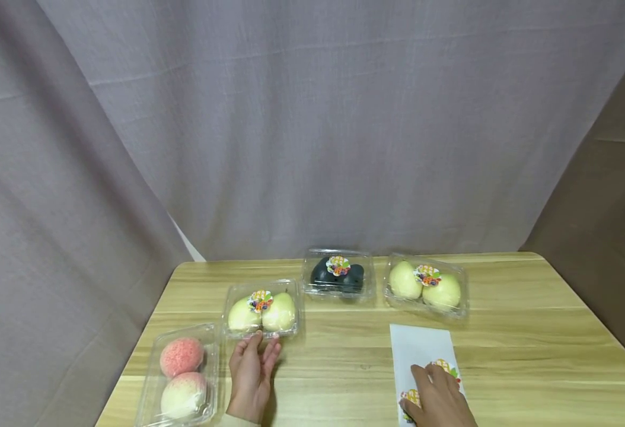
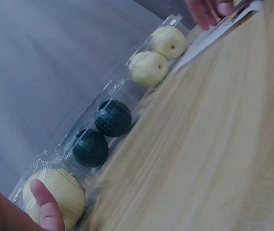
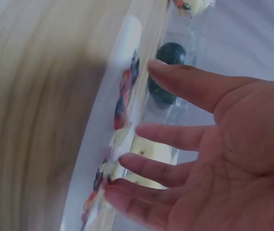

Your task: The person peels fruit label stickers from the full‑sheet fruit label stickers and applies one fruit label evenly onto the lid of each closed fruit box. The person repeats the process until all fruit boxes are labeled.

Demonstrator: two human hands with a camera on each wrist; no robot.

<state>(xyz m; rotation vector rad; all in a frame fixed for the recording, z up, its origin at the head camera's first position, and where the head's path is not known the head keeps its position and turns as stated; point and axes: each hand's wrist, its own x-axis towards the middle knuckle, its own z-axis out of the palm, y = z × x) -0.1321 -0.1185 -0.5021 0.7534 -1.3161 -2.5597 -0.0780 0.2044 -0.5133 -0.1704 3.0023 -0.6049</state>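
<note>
On the counter (image 1: 344,367), 4 boxes (image 1: 338,277)
Left hand (image 1: 252,379) loose at pear box (image 1: 261,311); right hand (image 1: 440,398) spread over sticker sheet (image 1: 420,349).

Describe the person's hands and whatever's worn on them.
Two bare human hands, left and right; no gloves, rings or markings show. A pale cream sleeve shows at the left wrist, at the head view's bottom edge. No sleeve shows on the right. No cables visible on either.
</note>
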